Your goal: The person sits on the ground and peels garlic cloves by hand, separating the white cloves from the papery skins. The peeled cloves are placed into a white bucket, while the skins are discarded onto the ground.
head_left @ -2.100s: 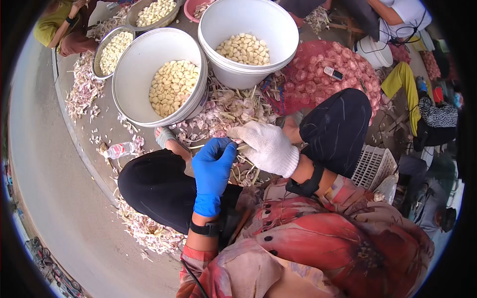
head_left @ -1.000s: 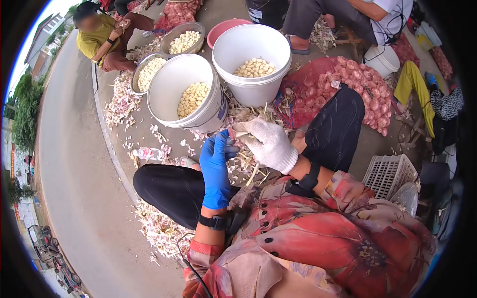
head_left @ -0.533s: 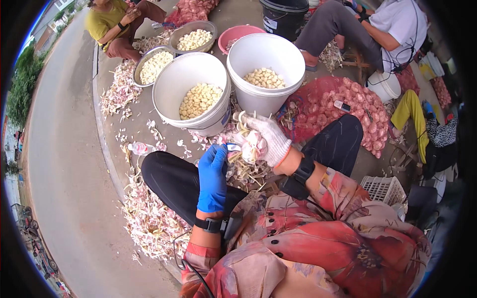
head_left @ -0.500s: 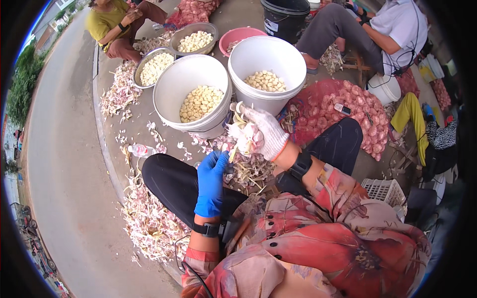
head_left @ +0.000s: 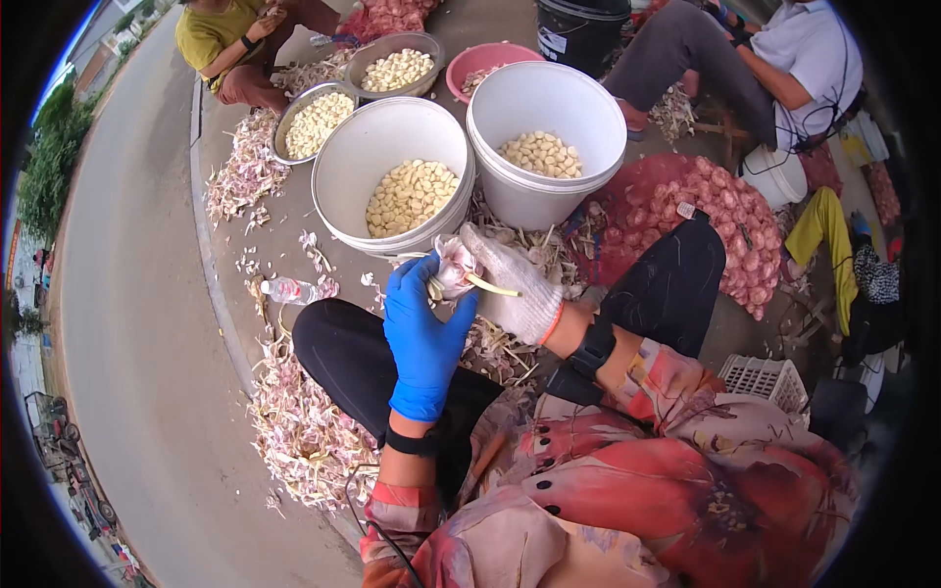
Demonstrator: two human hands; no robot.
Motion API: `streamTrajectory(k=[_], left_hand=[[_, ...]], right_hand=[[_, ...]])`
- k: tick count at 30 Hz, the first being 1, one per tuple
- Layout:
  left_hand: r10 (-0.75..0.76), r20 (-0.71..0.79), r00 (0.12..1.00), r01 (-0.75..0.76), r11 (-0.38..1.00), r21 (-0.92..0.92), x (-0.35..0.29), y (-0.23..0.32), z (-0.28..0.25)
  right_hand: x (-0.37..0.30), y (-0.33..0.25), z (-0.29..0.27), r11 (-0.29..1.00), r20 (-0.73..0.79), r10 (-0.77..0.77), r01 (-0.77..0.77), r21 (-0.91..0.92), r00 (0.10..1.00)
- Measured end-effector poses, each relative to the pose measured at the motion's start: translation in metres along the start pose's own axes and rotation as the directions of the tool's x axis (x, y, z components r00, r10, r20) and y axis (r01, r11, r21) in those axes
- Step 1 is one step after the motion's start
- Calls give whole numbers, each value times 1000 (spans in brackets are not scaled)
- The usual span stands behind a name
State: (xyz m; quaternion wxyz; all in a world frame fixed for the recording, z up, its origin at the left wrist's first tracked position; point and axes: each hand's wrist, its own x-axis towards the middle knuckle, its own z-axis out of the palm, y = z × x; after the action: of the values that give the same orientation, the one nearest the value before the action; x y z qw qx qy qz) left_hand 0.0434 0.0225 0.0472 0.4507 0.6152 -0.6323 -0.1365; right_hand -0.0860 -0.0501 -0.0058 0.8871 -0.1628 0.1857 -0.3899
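- Left hand (head_left: 421, 328), blue-gloved: thumb and fingers spread, touching pinkish-white garlic bulb (head_left: 455, 268).
- Right hand (head_left: 515, 287), white-knit-gloved: curled around bulb between both hands.
- Two white plastic buckets (head_left: 343, 167): peeled cream cloves (head_left: 410, 199).
- Red mesh sack (head_left: 637, 179): unpeeled bulbs (head_left: 725, 225).
- Two round grey bowls (head_left: 282, 139): peeled cloves (head_left: 319, 125).
- Round pink basin (head_left: 510, 55): purplish pieces (head_left: 478, 78).

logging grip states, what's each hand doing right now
Left hand: at the garlic bulb, grip cannot be told.
Right hand: closed, holding the garlic bulb.
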Motion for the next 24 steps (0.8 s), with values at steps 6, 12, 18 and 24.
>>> streamTrajectory(k=[6,12,18,24], left_hand=[[-10,57,998,26,954,-298,6,41,-9],[60,291,955,17,967,-253,-1,66,18],[426,265,865,-466,877,113,2,80,20],[406,379,832,-408,909,-78,8,55,31]], right_hand=[[-51,-29,15,415,12,-482,240,-878,876],[-84,-25,17,974,-158,-223,226,1,962],[-89,-13,3,918,17,-208,189,349,978],[-89,-3,-3,857,-82,-501,481,-187,861]])
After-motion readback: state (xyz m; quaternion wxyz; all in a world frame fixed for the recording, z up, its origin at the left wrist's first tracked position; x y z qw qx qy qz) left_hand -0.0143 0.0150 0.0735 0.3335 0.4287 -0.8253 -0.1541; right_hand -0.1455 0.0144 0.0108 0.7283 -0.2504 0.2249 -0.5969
